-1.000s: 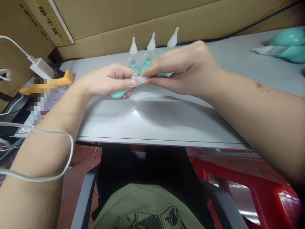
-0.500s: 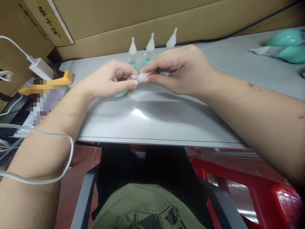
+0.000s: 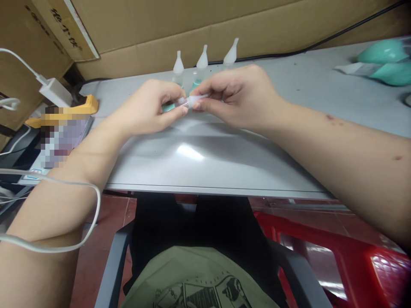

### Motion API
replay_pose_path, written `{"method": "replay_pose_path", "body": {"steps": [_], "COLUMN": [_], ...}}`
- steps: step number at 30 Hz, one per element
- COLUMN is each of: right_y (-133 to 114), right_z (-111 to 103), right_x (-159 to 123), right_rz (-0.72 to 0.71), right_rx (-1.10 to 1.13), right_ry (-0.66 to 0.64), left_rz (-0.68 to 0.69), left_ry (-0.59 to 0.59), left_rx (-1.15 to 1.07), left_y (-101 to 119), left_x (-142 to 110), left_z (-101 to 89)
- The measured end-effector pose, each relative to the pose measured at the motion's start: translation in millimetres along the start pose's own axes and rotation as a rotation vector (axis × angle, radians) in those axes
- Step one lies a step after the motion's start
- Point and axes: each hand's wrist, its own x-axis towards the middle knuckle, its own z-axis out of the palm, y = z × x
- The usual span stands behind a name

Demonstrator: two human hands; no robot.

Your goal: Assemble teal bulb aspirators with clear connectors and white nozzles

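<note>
Between my hands, just above the table, lies a nasal aspirator on its side, with a teal bulb [image 3: 168,107], a clear barrel [image 3: 183,102] and a white soft tip [image 3: 195,100]. My left hand [image 3: 150,105] is closed round the barrel and bulb, thumb and index finger at the barrel; most of the bulb is hidden. My right hand [image 3: 239,94] pinches the white tip, which points right and meets the barrel. Behind the hands stand three similar aspirators, the left one [image 3: 178,64], the middle one [image 3: 202,60] and the right one [image 3: 230,55], their lower parts partly covered.
Teal aspirators [image 3: 385,53] lie at the table's right back. On the left are a yellow power strip [image 3: 92,105] and a white charger [image 3: 55,91]. A white cable [image 3: 97,201] loops across my left forearm. Cardboard [image 3: 154,25] walls the back; a red stool [image 3: 349,252] stands below.
My left fingers have shifted along the aspirator, and its bulb has turned further behind the hand. The right fingers have slid toward the tip's narrow end, so more of the white tip shows.
</note>
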Motion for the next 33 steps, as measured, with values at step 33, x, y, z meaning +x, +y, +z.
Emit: {"method": "replay_pose_path", "body": {"steps": [33], "right_y": [-28], "right_z": [3], "right_x": [19], "right_rz": [0.16], "right_rx": [0.269], "right_ry": [0.326], "left_rz": [-0.116], "left_ry": [0.239], "left_rx": [-0.101], "left_y": [-47], "left_x": [4], "left_z": [-37.1]}}
